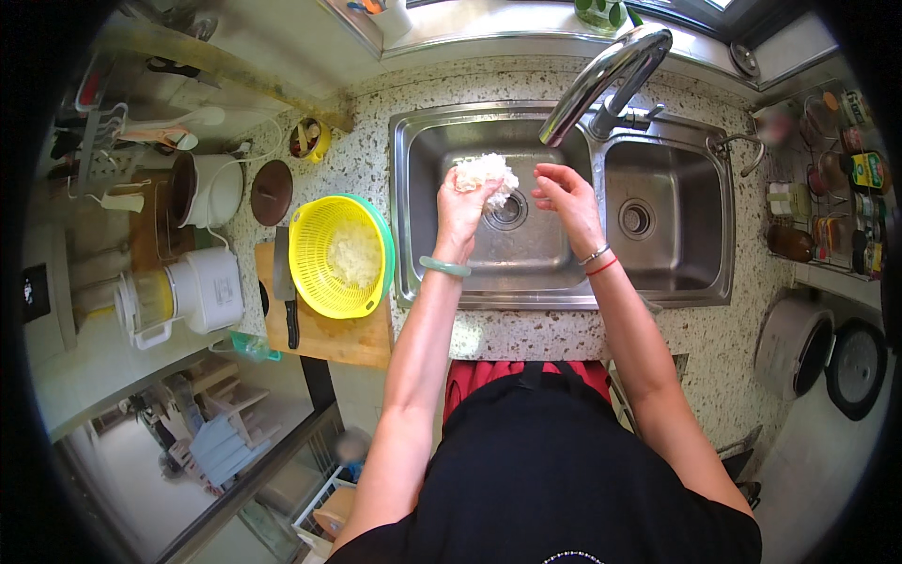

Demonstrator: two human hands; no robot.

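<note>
Over the left basin of the steel sink (406,235), my left hand (458,211) is closed around a clump of white shredded food (489,177); its exact kind does not show. Loose shreds stick out past the fingers. My right hand (570,195) is held just right of the clump, apart from it, its fingers loosely bent and nothing in them. To the left, a yellow colander (310,254) nests in a green bowl (388,246). More white shreds (355,254) lie inside the colander.
The chrome faucet (601,80) arches over the sink's divider. Beside the colander, a kitchen knife (287,291) lies on a wooden cutting board (352,340). A white appliance (209,289) stands farther left. At right are a jar rack (827,188) and a pot (794,348).
</note>
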